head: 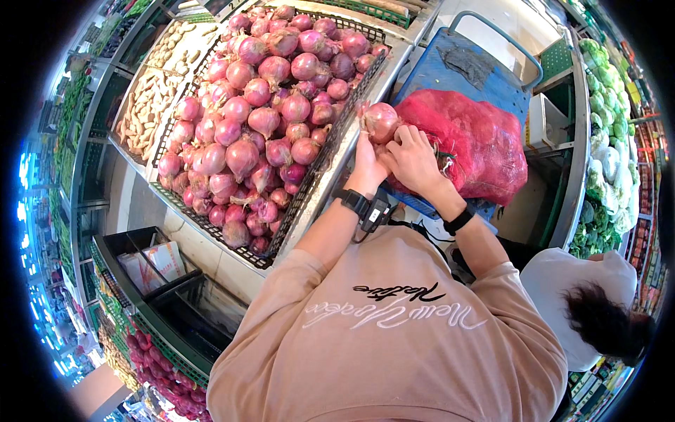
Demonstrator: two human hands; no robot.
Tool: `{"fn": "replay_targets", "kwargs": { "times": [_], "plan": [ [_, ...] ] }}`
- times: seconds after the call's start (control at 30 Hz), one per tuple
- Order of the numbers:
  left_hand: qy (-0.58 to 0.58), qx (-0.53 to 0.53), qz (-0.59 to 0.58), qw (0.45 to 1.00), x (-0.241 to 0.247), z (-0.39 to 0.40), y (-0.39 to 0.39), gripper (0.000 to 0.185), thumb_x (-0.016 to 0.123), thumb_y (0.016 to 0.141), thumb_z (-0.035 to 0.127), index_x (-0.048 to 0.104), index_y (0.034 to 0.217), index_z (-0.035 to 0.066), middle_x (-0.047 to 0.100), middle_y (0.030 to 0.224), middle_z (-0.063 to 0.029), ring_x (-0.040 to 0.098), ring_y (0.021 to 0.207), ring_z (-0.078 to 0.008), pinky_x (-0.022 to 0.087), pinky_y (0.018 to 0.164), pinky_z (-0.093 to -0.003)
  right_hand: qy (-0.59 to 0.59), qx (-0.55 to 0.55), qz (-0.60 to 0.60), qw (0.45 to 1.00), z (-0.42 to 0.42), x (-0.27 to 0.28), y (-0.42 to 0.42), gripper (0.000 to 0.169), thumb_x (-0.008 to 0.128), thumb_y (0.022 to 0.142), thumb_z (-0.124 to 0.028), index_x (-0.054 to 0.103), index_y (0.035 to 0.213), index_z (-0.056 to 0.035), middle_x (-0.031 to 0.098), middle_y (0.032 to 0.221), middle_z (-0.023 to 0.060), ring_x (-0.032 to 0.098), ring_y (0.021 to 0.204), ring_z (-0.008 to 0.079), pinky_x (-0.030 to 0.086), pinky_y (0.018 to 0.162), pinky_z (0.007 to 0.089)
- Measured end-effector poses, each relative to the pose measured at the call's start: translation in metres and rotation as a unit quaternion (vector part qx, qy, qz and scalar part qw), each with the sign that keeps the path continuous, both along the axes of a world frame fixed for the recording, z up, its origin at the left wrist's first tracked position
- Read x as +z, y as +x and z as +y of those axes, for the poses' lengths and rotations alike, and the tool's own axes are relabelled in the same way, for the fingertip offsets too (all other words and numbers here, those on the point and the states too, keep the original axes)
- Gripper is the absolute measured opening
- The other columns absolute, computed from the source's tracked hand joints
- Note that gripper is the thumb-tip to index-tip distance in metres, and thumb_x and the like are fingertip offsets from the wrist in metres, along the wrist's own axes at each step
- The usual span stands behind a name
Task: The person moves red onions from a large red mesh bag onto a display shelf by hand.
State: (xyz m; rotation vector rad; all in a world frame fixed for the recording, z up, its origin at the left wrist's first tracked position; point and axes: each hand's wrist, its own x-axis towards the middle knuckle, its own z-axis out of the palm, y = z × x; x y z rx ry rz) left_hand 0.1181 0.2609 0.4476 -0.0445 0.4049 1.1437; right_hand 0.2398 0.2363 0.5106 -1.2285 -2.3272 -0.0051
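A large red onion (381, 122) rests in my left hand (367, 164), whose fingers are partly hidden beneath it. My right hand (413, 158) is at the onion's lower right side, fingers bent and touching it; the palm side is hidden. Just right of both hands lies a red mesh sack (482, 142), full and lumpy, on a blue platform cart (422, 66). To the left, a black plastic crate (300, 208) is heaped with red onions (242, 157), some with dry loose skins.
Beyond the crate is a tray of peanuts and pale root-like produce (150, 103). The cart's curved handle (514, 39) rises at the far end. Cabbages (606, 87) fill a shelf on the right. A person in a white top (575, 279) is close at the lower right. Black bins (195, 300) stand lower left.
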Motion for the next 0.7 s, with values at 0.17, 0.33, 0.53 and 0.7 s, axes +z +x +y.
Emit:
{"fn": "replay_targets", "kwargs": {
  "times": [0.17, 0.33, 0.53, 0.7],
  "plan": [
    [-0.007, 0.014, -0.05, 0.999, -0.024, 0.007, -0.015, 0.056, 0.04, 0.1, 0.056, 0.061, 0.121, 0.008, 0.067, 0.114, -0.0114, 0.065, 0.1, -0.0244, 0.056, 0.085, -0.0335, -0.004, -0.021, 0.182, 0.983, 0.01, 0.013, 0.012, 0.017, 0.072, 0.08, -0.018, 0.063, 0.079, -0.0034, 0.055, 0.094, 0.0125, 0.055, 0.09, 0.033, 0.046, 0.077, 0.0448],
    [-0.012, -0.069, 0.023, 0.997, 0.009, 0.007, -0.019, 0.05, 0.046, 0.098, 0.058, 0.062, 0.111, 0.012, 0.066, 0.095, -0.0058, 0.06, 0.074, -0.0177, 0.045, 0.055, -0.0254, -0.145, -0.017, 0.233, 0.961, 0.039, 0.009, 0.024, 0.06, 0.073, 0.085, -0.021, 0.047, 0.136, -0.003, 0.06, 0.123, 0.0169, 0.056, 0.119, 0.0292, 0.044, 0.103, 0.0382],
    [0.009, -0.124, 0.121, 0.985, 0.011, 0.01, -0.018, 0.049, 0.037, 0.101, 0.06, 0.057, 0.098, 0.015, 0.058, 0.072, -0.0007, 0.048, 0.046, -0.0127, 0.028, 0.035, -0.0218, -0.359, 0.041, 0.264, 0.894, 0.054, 0.012, 0.018, 0.058, 0.081, 0.076, -0.026, 0.058, 0.124, -0.002, 0.066, 0.109, 0.0126, 0.063, 0.102, 0.0205, 0.05, 0.092, 0.0344],
    [0.027, -0.151, 0.142, 0.978, 0.018, 0.007, -0.019, 0.043, 0.045, 0.099, 0.058, 0.057, 0.095, 0.017, 0.057, 0.071, 0.0015, 0.047, 0.048, -0.0112, 0.027, 0.038, -0.0204, -0.278, -0.001, 0.393, 0.877, 0.053, -0.011, 0.015, 0.054, 0.086, 0.07, -0.026, 0.065, 0.113, -0.0003, 0.07, 0.1, 0.0113, 0.066, 0.094, 0.0181, 0.053, 0.086, 0.0338]
  ]
}}
